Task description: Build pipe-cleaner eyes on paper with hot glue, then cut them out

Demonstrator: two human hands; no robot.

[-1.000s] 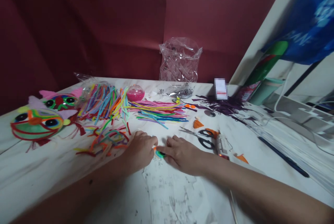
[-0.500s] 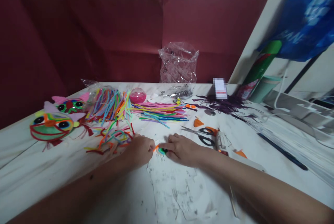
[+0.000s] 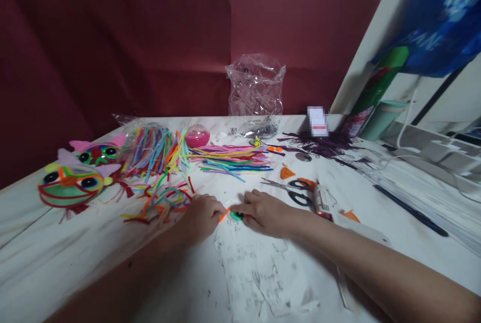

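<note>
Near the top end of a paper sheet with handwriting [image 3: 259, 273], my two hands come close together. My left hand [image 3: 205, 212] is closed, its fingertips pinching a short orange pipe cleaner [image 3: 224, 214]. Just right of that, my right hand [image 3: 263, 212] is closed with thumb and forefinger on a small green, blue and black eye piece [image 3: 236, 216]. The orange strand touches or lies along the eye piece; the exact join is too small to make out. Behind my left hand is a loose heap of pipe cleaner offcuts [image 3: 169, 197].
Scissors [image 3: 289, 190] and a hot glue gun [image 3: 323, 201] lie beyond my right forearm. Two colourful masks [image 3: 71, 190] rest at the left. Pipe cleaner bundles [image 3: 148, 150], a pink dome [image 3: 197, 136], purple strands [image 3: 323, 143] and a dark pen [image 3: 411, 211] also lie about.
My head view has shifted slightly. Both hands stay nearly in place; the left fingertips have moved slightly along the orange pipe cleaner, and more of it shows between my hands.
</note>
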